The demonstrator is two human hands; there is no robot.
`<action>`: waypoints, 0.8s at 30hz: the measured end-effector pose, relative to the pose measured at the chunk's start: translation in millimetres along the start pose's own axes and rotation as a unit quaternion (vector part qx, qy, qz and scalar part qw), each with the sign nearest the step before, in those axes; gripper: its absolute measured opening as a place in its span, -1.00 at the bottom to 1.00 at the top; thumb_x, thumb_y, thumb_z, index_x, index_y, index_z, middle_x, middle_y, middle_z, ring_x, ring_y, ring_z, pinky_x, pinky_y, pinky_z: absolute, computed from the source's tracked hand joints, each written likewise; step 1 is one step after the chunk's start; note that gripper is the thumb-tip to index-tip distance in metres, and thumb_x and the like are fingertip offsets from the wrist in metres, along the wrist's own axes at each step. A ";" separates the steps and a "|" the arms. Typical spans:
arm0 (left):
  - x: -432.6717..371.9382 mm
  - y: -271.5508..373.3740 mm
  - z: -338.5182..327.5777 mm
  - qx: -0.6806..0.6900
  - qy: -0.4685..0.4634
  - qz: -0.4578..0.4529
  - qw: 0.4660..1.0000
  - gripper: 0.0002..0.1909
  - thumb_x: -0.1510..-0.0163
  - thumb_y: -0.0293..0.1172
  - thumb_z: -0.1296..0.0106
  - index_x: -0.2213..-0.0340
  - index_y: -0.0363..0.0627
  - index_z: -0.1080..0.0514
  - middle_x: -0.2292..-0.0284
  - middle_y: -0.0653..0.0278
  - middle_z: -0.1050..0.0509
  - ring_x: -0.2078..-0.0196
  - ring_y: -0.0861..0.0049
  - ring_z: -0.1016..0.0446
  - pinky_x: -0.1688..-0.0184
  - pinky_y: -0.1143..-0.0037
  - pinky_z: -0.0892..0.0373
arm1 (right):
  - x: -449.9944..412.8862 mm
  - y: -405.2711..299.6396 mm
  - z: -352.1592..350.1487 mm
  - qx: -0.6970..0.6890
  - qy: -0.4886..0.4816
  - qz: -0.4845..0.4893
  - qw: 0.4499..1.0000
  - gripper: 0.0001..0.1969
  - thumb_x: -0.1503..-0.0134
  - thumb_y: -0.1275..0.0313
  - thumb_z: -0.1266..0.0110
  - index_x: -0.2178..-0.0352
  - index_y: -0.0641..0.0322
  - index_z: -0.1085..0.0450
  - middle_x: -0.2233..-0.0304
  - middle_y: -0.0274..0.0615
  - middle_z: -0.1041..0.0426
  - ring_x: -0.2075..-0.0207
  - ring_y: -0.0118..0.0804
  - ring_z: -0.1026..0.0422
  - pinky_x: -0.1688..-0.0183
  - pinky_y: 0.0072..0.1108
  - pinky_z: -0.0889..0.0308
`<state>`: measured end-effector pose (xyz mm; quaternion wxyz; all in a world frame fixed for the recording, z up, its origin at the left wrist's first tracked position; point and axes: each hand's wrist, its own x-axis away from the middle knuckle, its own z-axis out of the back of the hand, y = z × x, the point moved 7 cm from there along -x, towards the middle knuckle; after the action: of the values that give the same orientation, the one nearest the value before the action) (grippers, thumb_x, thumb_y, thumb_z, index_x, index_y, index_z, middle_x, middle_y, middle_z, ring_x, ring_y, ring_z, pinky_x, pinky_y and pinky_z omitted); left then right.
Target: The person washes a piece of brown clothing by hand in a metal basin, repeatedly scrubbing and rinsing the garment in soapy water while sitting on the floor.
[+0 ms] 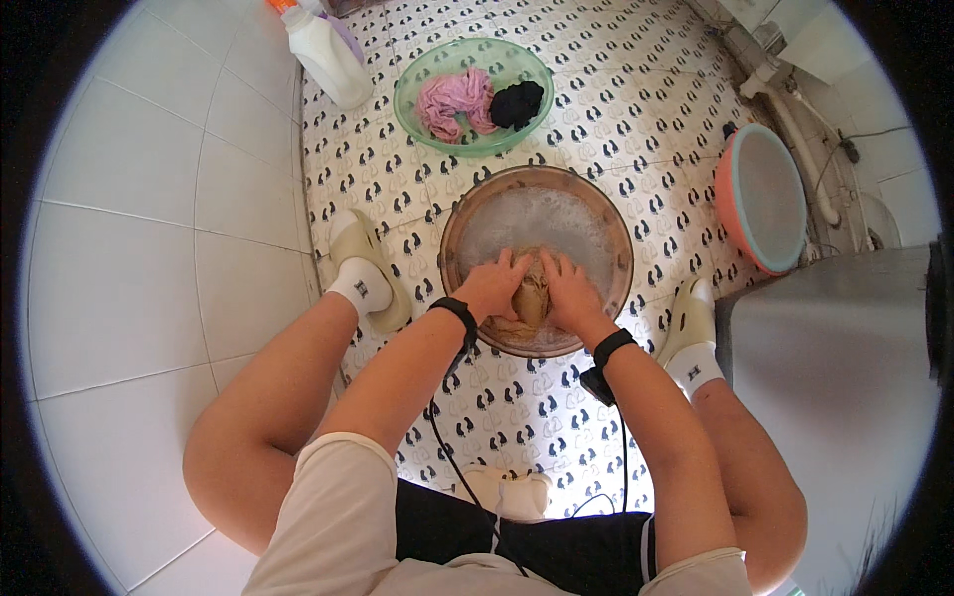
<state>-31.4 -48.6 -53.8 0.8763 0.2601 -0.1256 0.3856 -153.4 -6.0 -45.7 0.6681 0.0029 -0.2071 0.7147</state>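
Both my hands are inside a brown basin (538, 173) of soapy water (531, 212) on the floor. Between them is a bunched, wet, yellowish-brown cloth (532, 302). My left hand (493, 287) grips its left side and my right hand (572, 294) grips its right side, with the fingertips close together at the top. Part of the cloth spreads toward the near rim, and my palms hide its sides. Each wrist wears a black strap with a small device and a cable.
Beyond stands a green translucent basin (477, 149) with pink cloth (455, 100) and black cloth (516, 105). A white bottle (328, 59) is by the left wall. At right are a pink basin (768, 197), pipes (801, 153) and a grey appliance-like box (827, 350). My slippered feet flank the brown basin.
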 end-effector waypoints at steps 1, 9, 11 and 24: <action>-1.6 1.0 -1.3 0.005 0.007 0.001 1.000 0.12 0.43 -0.20 -0.47 -0.16 0.08 -0.05 0.01 -0.05 -0.23 0.11 -0.03 -0.46 0.14 0.21 -0.45 | -0.5 -0.7 -1.9 -0.001 -0.002 0.000 1.000 0.06 0.25 0.50 -0.36 -0.26 -0.09 0.10 -0.14 -0.06 -0.14 -0.04 0.14 -0.29 0.05 -0.20 -0.41; -6.8 3.1 -15.1 0.040 -0.010 0.029 0.999 -0.03 0.30 -0.33 -0.38 -0.13 0.06 -0.08 0.05 -0.14 -0.29 0.08 -0.07 -0.43 0.12 0.21 -0.43 | -3.5 5.6 -15.5 0.020 0.005 -0.037 0.999 -0.46 0.06 0.55 -0.15 0.01 0.11 -0.20 0.07 0.00 -0.31 0.06 0.11 -0.37 0.11 -0.24 -0.40; -6.7 0.9 -19.8 0.048 0.001 0.027 0.998 -0.14 0.24 -0.39 -0.33 -0.09 0.06 -0.12 0.11 -0.09 -0.34 0.09 -0.02 -0.44 0.12 0.23 -0.43 | -3.2 2.0 -13.3 -0.002 -0.011 -0.028 1.000 -0.51 0.03 0.57 -0.11 0.02 0.12 -0.21 0.11 0.02 -0.34 0.09 0.13 -0.39 0.12 -0.23 -0.40; -14.7 -3.2 -32.3 0.042 0.008 0.029 0.999 -0.24 0.20 -0.54 -0.20 -0.08 -0.02 -0.16 0.17 -0.09 -0.42 0.09 -0.01 -0.43 0.10 0.22 -0.39 | -7.9 8.5 -34.4 -0.146 -0.084 -0.075 0.983 -0.51 -0.04 0.57 0.04 -0.06 0.13 -0.20 0.14 0.18 -0.46 0.07 0.12 -0.44 0.06 -0.23 -0.34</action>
<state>-38.3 -41.5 -88.1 0.8540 0.2897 -0.1100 0.4178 -151.3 -3.4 -81.9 0.6930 -0.0193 -0.3638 0.6221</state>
